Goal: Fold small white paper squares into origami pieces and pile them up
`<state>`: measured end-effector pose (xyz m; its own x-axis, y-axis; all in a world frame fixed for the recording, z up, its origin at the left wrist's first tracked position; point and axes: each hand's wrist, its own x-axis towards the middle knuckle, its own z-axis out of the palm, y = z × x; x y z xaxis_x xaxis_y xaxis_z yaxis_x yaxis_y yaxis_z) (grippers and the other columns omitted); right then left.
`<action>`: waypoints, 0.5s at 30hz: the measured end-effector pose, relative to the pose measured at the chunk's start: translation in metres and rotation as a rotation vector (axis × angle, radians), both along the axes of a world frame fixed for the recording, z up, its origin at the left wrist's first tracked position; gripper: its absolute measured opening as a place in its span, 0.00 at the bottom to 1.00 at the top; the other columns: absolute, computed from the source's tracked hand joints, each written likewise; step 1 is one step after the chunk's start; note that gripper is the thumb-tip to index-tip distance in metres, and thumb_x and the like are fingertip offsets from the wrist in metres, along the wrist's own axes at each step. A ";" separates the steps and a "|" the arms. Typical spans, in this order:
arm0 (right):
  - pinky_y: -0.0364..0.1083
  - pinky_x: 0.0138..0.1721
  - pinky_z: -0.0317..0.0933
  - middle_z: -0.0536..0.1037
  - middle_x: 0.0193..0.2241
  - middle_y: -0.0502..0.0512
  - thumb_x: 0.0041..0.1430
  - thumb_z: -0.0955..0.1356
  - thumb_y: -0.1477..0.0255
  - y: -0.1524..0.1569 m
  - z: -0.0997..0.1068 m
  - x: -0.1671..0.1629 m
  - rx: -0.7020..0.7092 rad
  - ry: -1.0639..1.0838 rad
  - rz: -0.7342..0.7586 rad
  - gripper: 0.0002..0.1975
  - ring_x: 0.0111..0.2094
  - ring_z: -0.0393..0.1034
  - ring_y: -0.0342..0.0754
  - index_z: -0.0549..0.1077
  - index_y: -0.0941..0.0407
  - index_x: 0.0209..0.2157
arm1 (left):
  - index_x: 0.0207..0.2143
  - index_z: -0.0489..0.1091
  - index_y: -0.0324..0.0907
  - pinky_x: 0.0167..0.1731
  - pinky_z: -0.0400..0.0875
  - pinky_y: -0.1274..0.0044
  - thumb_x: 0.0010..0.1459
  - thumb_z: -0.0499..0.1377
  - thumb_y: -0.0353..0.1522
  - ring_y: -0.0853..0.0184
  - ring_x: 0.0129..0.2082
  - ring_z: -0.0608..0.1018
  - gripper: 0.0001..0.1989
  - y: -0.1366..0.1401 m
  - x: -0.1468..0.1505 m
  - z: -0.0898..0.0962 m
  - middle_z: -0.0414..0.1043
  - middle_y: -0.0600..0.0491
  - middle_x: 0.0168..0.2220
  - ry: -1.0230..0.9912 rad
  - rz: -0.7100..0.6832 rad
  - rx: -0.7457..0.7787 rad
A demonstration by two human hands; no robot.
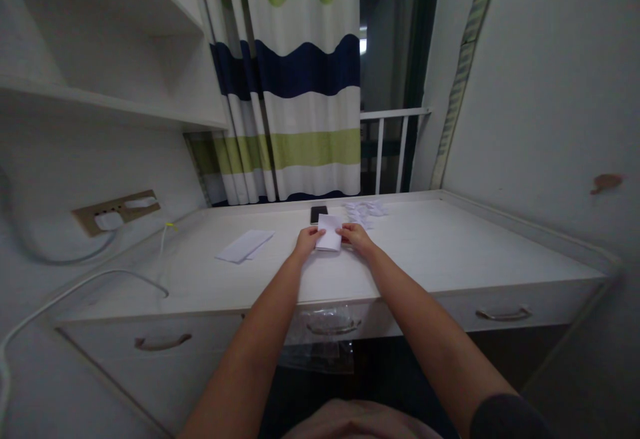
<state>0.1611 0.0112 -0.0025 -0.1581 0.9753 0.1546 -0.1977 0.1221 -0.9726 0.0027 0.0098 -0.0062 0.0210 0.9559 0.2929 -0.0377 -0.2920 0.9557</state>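
A small folded sheet of white paper (329, 233) is held upright just over the desk, between my two hands. My left hand (307, 240) pinches its left edge, thumb in front. On the opposite edge, my right hand (356, 235) grips it with the fingers partly behind the paper. Directly beyond lies a dark phone-like object (319, 213), partly covered by the sheet. Several small folded white paper pieces (365, 211) are heaped behind my right hand. Flat sheets of white paper (245, 246) rest on the desk left of my left hand.
The white desk (450, 246) has drawers with metal handles along its front. A clear plastic bag (325, 339) hangs at the middle drawer. White cables (125, 271) run over the left side from a wall socket (116, 212). A striped curtain (310, 112) hangs behind; shelves (115, 102) overhang the left.
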 end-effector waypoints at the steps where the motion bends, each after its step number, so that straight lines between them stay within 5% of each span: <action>1: 0.41 0.30 0.65 0.74 0.19 0.50 0.40 0.71 0.76 0.000 0.000 0.000 -0.001 -0.002 0.002 0.04 0.24 0.69 0.41 0.72 0.60 0.22 | 0.23 0.72 0.35 0.26 0.62 0.78 0.37 0.66 0.36 0.70 0.23 0.70 0.12 0.000 0.000 0.000 0.70 0.53 0.21 0.000 -0.009 -0.011; 15: 0.40 0.25 0.64 0.71 0.16 0.47 0.36 0.73 0.73 0.004 -0.003 0.000 0.025 -0.010 -0.060 0.09 0.19 0.65 0.39 0.68 0.59 0.18 | 0.22 0.71 0.34 0.23 0.59 0.80 0.42 0.63 0.33 0.72 0.20 0.67 0.09 0.003 0.001 -0.001 0.68 0.54 0.19 0.035 -0.035 -0.018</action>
<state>0.1607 0.0149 -0.0054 -0.1009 0.9788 0.1780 -0.1797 0.1581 -0.9709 0.0034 0.0127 -0.0073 0.0650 0.9596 0.2738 -0.0137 -0.2735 0.9618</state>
